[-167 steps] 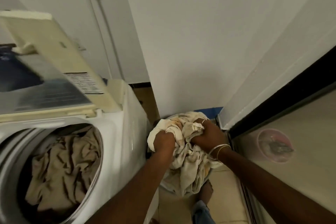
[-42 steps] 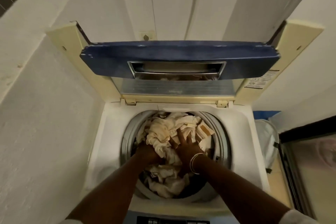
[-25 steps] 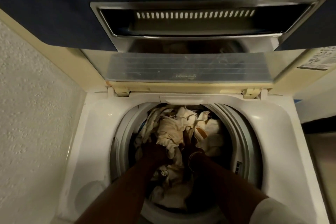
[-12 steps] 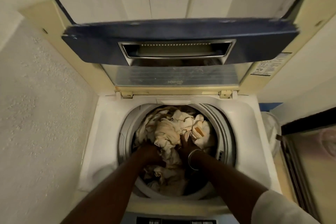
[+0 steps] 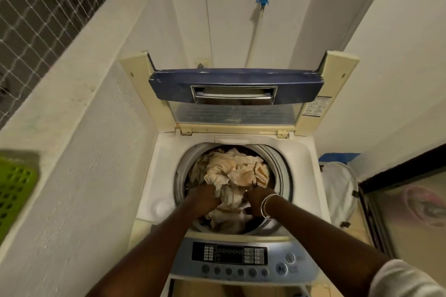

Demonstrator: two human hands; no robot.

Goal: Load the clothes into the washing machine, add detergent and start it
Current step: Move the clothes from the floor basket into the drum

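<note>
The white top-loading washing machine [image 5: 166, 166] stands in front of me with its lid [image 5: 236, 90] raised against the wall. Cream clothes [image 5: 231, 171] fill the drum in a crumpled heap. Both my hands are inside the drum at its near side. My left hand [image 5: 202, 198] has its fingers curled into a fold of the clothes. My right hand [image 5: 255, 196], with bangles on the wrist, presses on the heap, and its fingertips are partly buried in the fabric. The control panel [image 5: 229, 257] lies below my forearms.
A white laundry bag [image 5: 337, 190] sits on the floor right of the machine, beside a glass door [image 5: 410, 212]. A low white wall [image 5: 79, 128] runs along the left, with a green basket [image 5: 14, 190] on it. A blue-capped tap and hose [image 5: 262, 1] hang behind the lid.
My head has pulled back and up, so the control panel and side walls show again. Both hands stay on the clothes in the drum, now nearer the front rim.
</note>
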